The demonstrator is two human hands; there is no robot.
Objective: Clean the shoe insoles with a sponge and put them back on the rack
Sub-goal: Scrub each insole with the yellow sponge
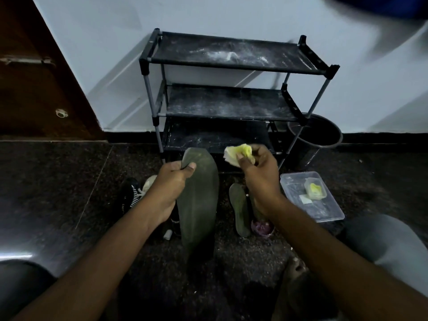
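The insole [199, 200] is gripped by the left hand [171, 181] for wiping; the sponge [238, 154] is squeezed in the right hand [261, 172] fingers [243, 162].

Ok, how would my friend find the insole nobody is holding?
Start at the black shoe rack against the wall, then look down to the dark floor in front of it. The loose insole lies there, between the clear box and the held insole gripped by the left hand. It looks smaller, and nothing touches it.
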